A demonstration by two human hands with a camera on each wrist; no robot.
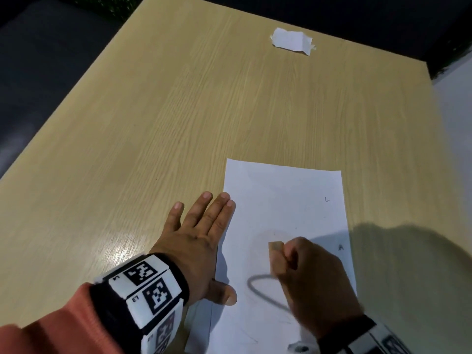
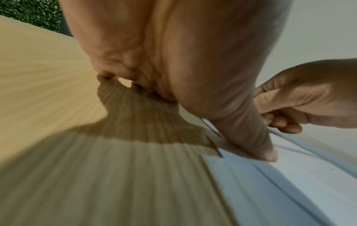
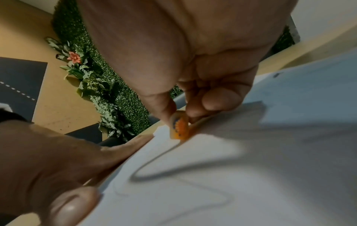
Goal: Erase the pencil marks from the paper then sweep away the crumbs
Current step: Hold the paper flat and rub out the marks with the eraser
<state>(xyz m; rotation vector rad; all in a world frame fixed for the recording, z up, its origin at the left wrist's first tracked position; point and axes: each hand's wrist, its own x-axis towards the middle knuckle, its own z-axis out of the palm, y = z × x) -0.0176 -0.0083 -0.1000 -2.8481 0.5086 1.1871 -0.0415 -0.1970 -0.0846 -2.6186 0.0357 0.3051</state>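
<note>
A white sheet of paper lies on the wooden table near its front. A dark curved pencil line runs across its lower half, and a few small marks sit near its right edge. My right hand pinches a small orange-tan eraser and holds its lower end on the paper at the line. In the right wrist view the eraser touches the pencil line. My left hand lies flat with straight fingers on the paper's left edge, its thumb on the sheet.
A torn scrap of white paper lies near the table's far edge. A dark seat lies beyond the table's left edge. A green plant wall stands behind the table. A second sheet edge shows under the paper.
</note>
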